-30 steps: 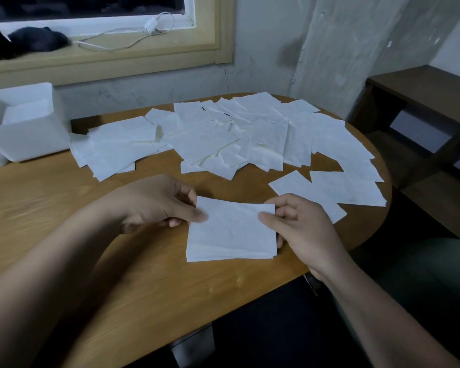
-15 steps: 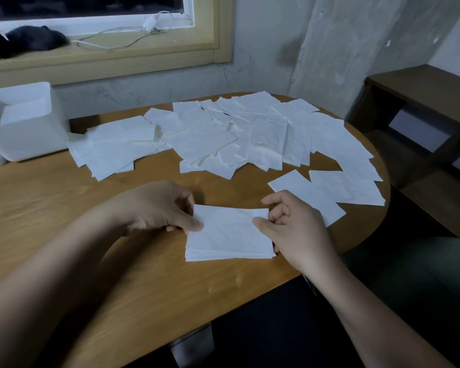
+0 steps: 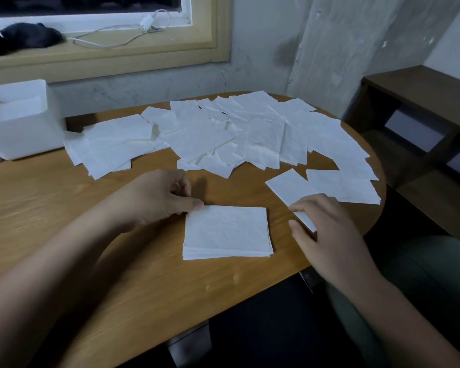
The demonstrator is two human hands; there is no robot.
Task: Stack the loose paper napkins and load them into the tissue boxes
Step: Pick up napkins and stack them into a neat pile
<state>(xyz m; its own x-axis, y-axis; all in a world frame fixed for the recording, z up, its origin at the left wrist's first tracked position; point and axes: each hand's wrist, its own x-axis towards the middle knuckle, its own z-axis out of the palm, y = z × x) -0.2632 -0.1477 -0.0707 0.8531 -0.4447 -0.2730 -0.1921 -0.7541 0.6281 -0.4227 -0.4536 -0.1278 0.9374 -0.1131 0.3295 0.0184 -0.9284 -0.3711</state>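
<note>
Both forearms point(image 3: 51, 282) are bare, and grey-green trousers point(image 3: 430, 274) show at lower right.

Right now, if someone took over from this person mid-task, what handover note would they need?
Left hand: fingers curled, thumb tip at the far left corner of the stack; a pinch cannot be confirmed.
Right hand: fingers laid on the nearest loose napkin.
Done: one small squared stack lies near the table edge; the open tissue box at far left already holds some napkins.
Left: gather the spread napkins, stack them, load the box.
</note>
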